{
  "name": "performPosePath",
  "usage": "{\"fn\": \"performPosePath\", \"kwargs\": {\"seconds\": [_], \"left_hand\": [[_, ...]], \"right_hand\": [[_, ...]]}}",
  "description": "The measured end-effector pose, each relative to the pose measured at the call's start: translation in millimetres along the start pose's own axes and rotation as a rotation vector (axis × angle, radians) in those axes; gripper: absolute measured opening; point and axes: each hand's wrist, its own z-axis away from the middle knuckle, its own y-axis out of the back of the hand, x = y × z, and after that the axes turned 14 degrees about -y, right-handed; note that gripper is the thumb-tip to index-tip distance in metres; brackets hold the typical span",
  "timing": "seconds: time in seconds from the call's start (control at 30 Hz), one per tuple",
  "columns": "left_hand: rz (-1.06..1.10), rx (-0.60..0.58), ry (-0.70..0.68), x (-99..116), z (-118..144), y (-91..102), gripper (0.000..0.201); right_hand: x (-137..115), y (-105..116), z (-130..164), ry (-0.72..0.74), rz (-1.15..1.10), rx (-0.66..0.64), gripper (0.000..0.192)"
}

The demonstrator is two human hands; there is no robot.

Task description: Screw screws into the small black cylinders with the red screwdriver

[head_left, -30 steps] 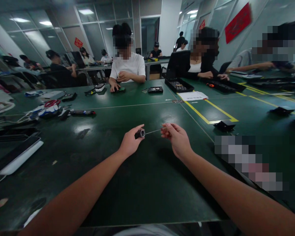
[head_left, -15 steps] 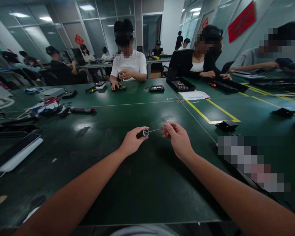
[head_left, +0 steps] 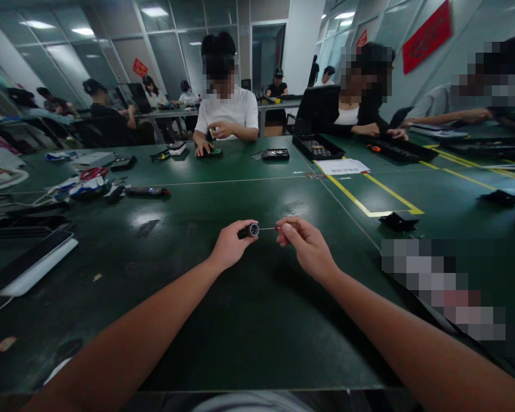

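Between the thumb and fingers of my left hand point(head_left: 232, 245) is a small black cylinder point(head_left: 253, 230) with a silvery rim, its ringed end turned toward my right. My right hand point(head_left: 302, 240) is closed on a slim screwdriver point(head_left: 268, 229) with a thin metal shaft and a bit of red at the handle. Most of that handle is hidden by the fingers. The shaft lies nearly level and its tip meets the rim of the cylinder; whether it goes inside I cannot tell. Both hands are held above the dark green table point(head_left: 223, 332).
Across the table a person in white point(head_left: 227, 114) handles a small green board. A black parts tray point(head_left: 317, 147) and a white paper point(head_left: 342, 166) lie beyond my right hand. A dark pen-like tool point(head_left: 146, 192) and cables lie left. A small black piece point(head_left: 399, 221) sits right.
My right hand has come slightly closer to the left, and less of the shaft shows between them. The shaft has gone from slanted to almost level. My left hand keeps its grip.
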Motion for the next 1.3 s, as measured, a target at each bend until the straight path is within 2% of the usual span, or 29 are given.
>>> {"fn": "performPosePath", "kwargs": {"seconds": [0.13, 0.23, 0.37, 0.57, 0.73, 0.93, 1.1, 1.3], "left_hand": [[-0.007, -0.012, -0.002, 1.5, 0.0, -0.7, 0.039], [-0.009, -0.012, -0.013, 2.7, 0.1, -0.8, 0.039], [-0.046, -0.038, -0.039, 3.1, 0.8, -0.9, 0.039], [-0.054, -0.053, -0.039, 3.8, 1.1, -0.7, 0.039], [-0.065, -0.059, -0.035, 6.3, 0.5, -0.1, 0.039], [-0.064, -0.029, -0.040, 3.4, 0.4, -0.9, 0.040], [-0.088, -0.035, -0.065, 1.1, 1.2, -2.6, 0.040], [-0.103, -0.036, -0.074, 0.7, 1.8, -2.7, 0.040]], "right_hand": [[-0.4, -0.3, 1.2, -0.037, 0.123, 0.120, 0.047], [-0.7, 1.3, 1.3, -0.051, 0.229, 0.173, 0.040], [-0.5, 1.5, 3.8, -0.019, 0.252, 0.147, 0.028], [0.9, 0.7, 4.9, -0.043, 0.198, 0.059, 0.022], [-0.9, 0.4, 3.4, -0.065, 0.294, 0.128, 0.038], [2.4, 0.6, 2.0, -0.041, 0.356, 0.099, 0.028], [3.6, 1.8, 1.4, -0.081, 0.383, 0.068, 0.027], [-0.8, 1.3, 1.4, -0.159, 0.355, 0.103, 0.040]]}}
